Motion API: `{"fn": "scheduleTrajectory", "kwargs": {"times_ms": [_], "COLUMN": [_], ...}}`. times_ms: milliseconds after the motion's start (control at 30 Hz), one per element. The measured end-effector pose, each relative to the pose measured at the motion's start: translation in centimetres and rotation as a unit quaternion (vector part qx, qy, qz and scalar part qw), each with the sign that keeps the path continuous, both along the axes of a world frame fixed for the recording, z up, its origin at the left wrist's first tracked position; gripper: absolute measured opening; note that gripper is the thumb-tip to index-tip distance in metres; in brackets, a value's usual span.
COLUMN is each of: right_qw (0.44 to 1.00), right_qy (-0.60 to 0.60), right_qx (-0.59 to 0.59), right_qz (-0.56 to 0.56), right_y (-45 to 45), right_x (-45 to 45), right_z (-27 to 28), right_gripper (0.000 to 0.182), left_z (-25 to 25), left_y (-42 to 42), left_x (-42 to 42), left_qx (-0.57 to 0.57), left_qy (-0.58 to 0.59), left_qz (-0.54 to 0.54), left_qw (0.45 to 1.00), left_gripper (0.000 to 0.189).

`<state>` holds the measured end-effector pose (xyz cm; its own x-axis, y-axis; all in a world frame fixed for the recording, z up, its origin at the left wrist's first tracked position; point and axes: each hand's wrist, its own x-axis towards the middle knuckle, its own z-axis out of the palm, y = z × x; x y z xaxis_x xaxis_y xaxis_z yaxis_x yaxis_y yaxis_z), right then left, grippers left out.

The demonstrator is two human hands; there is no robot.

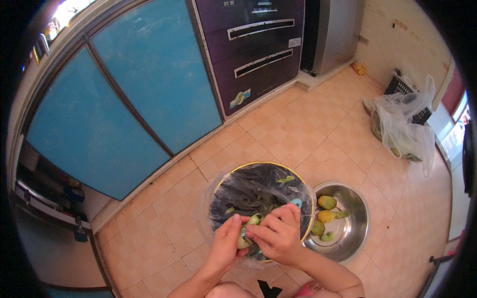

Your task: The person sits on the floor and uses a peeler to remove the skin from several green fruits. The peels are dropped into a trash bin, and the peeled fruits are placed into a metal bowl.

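Observation:
My left hand [228, 238] is closed around a pale green vegetable [244, 238], perhaps a small squash. In my right hand [277, 232] is a peeler [296, 203]; its light blue handle end shows above my fingers, and its head lies against the vegetable. Both hands are over a bin [277, 163] with a yellow rim, lined with a clear plastic bag, and green peelings [285, 179] cling to the liner. Right of the bin, a steel basin [350, 238] holds several yellow-green vegetables [327, 202] and a small curved green piece [328, 236].
Clear plastic bags with greens [406, 130] lean against a black basket [400, 86] on the tiled floor at the right. Blue cabinet doors [156, 67] and a dark purple appliance [257, 56] stand ahead. A small bag [359, 68] lies by the far wall.

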<state>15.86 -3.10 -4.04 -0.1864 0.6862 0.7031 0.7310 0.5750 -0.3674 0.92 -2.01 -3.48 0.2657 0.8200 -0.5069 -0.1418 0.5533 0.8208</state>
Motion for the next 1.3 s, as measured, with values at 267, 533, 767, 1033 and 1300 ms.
{"fn": "scheduleTrajectory", "kwargs": {"times_ms": [267, 533, 767, 1033, 1300], "right_qw": [0.969, 0.999, 0.979, 0.999, 0.999], "right_qy": [-0.114, 0.020, -0.143, -0.013, -0.028], "right_qx": [0.060, 0.025, 0.004, 0.033, -0.007], "right_qz": [-0.210, -0.001, -0.144, -0.039, -0.016], "right_y": [3.1, -0.2, 2.0, 0.2, 0.6], "right_x": [2.5, 0.8, 2.2, 1.1, 0.2], "right_z": [-1.1, 0.5, -0.9, 0.5, 0.4], "right_gripper": [0.011, 0.020, 0.010, 0.016, 0.010], "left_z": [1.0, -0.2, 1.0, -0.7, -0.6], "left_y": [-0.3, 0.2, 0.0, 0.2, -0.3], "left_x": [-0.5, 0.1, -0.3, -0.5, -0.4], "left_qx": [-0.022, -0.047, -0.033, -0.015, 0.174], "left_qy": [0.031, -0.027, 0.029, 0.012, 0.169], "left_qz": [-0.046, 0.009, -0.054, -0.034, -0.022], "left_qw": [0.998, 0.998, 0.998, 0.999, 0.970], "left_gripper": [0.035, 0.033, 0.028, 0.027, 0.036]}}
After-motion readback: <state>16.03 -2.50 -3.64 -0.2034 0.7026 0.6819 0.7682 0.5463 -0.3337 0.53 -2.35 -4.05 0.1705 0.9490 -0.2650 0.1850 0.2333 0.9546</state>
